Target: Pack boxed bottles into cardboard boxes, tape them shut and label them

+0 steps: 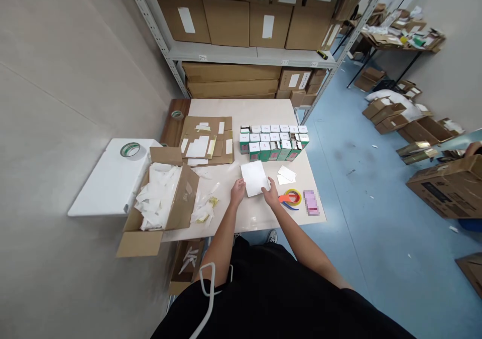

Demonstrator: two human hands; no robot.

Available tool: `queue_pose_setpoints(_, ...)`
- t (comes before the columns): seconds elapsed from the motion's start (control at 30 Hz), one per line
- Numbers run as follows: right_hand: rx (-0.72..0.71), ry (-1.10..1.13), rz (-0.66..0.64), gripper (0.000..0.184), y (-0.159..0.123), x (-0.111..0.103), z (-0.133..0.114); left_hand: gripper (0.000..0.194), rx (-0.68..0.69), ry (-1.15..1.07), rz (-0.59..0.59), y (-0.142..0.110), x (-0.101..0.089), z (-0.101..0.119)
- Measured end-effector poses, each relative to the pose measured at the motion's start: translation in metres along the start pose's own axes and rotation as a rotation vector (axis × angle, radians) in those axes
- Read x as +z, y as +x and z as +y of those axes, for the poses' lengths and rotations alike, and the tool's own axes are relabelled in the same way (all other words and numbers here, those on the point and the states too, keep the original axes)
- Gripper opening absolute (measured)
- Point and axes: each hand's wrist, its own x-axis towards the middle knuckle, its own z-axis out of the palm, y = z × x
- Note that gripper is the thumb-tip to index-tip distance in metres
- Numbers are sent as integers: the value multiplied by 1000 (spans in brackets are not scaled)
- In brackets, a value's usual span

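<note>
White sheet (pixel 254 178) above a pale table (pixel 241 109), metal shelving (pixel 226 53) beyond, blue floor (pixel 331 143) rightward. The open carton (pixel 184 198) on my left holds crumpled white wrapping (pixel 158 193); green-and-white boxes (pixel 274 139) stand in rows ahead. My left hand (pixel 237 192) pinches the sheet's left edge; my right hand (pixel 270 193) touches its right, whether pinching I cannot tell.

Both bare arms (pixel 219 238) stretched forward, slanting in toward each other. The left hand (pixel 237 192) stood near the right hand (pixel 271 193) but apart from it, palms turned inward. From my side I saw the left fingers (pixel 240 183) curled and the right thumb (pixel 264 190) spread from its fingers.
</note>
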Motion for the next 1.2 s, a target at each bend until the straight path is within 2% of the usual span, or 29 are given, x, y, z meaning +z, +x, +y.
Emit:
queue_pose_setpoints(0.13,-51,7,26,80,10,-11,8,47,66,149,-77,16,15,7)
queue_pose_setpoints(0.23,-66,37,24,80,15,-24,13,54,129,261,-152,32,35,13)
queue_pose_setpoints(0.4,-46,0,-4,79,23,-44,31,88,-19,534,-294,46,68,8)
queue_pose_setpoints(0.53,39,-41,-115,79,35,-40,51,97,4,681,-352,34,79,-10)
queue_pose_setpoints(0.7,94,-68,-237,82,49,-13,57,99,2,665,-420,13,75,-29)
queue_pose_setpoints(0.83,162,-128,-280,87,52,5,53,104,-6,563,-493,12,64,-33)
queue_pose_setpoints(1.0,117,-152,-236,87,45,13,48,108,-31,479,-553,18,50,-35)
queue_pose_setpoints(1.2,75,-228,-178,81,38,18,26,108,-4,360,-530,23,28,-54)
